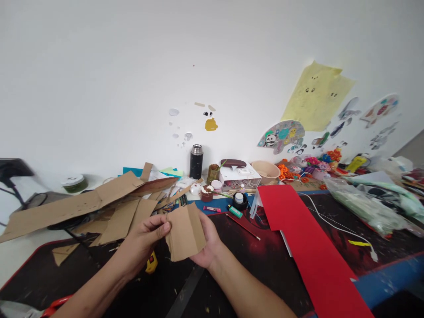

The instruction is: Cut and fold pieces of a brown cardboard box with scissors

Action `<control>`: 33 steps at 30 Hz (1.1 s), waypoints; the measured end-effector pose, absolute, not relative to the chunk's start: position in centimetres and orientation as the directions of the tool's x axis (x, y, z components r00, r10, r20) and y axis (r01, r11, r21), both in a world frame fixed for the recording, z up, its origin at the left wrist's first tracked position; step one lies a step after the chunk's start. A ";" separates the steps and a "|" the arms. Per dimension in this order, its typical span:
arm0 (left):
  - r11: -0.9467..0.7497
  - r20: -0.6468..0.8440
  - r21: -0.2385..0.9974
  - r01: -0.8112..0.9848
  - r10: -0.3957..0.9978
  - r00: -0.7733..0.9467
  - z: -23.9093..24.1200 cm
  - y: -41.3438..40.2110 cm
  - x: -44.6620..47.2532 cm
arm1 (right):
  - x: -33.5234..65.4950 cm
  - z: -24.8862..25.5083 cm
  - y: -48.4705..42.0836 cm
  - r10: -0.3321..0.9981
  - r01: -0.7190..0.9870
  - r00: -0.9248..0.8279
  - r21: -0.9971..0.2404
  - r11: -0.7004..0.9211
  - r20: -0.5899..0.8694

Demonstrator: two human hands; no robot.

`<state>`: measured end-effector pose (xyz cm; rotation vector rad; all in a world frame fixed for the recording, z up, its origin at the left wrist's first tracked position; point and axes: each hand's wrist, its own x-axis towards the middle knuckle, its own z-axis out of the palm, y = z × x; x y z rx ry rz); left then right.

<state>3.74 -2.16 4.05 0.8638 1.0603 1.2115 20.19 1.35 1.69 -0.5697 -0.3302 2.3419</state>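
Note:
A small piece of brown cardboard (183,234) with a fold line near its right side is held up over the dark mat. My left hand (150,234) pinches its left edge between thumb and fingers. Around the right edge is my right hand (208,240), its fingers partly hidden behind the cardboard. Below my left hand a yellow cutter (151,263) lies on the mat, partly covered. Red scissor-like handles (56,304) show beside my left forearm at the bottom left.
Cardboard scraps (119,218) pile up on the left. A long red sheet (308,243) stretches across the right. Along the wall stand a black flask (196,162), a white box (240,176) and a beige bowl (266,170). A white cable (331,225) and plastic bags (367,207) lie farther right.

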 end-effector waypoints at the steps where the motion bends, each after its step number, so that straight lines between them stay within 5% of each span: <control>1: 0.188 -0.182 0.931 -0.314 0.982 0.046 4.2 -2.3 3.8 | 20.2 1.8 1.3 0.676 -0.564 -0.672 -0.382 -0.732 -0.302; 12: 0.231 -0.227 0.825 -0.515 0.971 0.073 3.8 -2.5 4.5 | 19.8 1.5 1.5 0.760 -0.674 -0.517 -0.360 -0.645 -0.393; 23: 0.250 -0.239 0.855 -0.454 0.968 0.082 4.6 -2.6 4.8 | 19.6 1.0 1.8 0.846 -0.708 -0.339 -0.481 -0.517 -0.411; 33: 0.266 -0.268 0.821 -0.505 0.961 0.071 3.1 -2.3 4.6 | 19.3 1.3 1.7 0.832 -0.707 -0.314 -0.472 -0.527 -0.458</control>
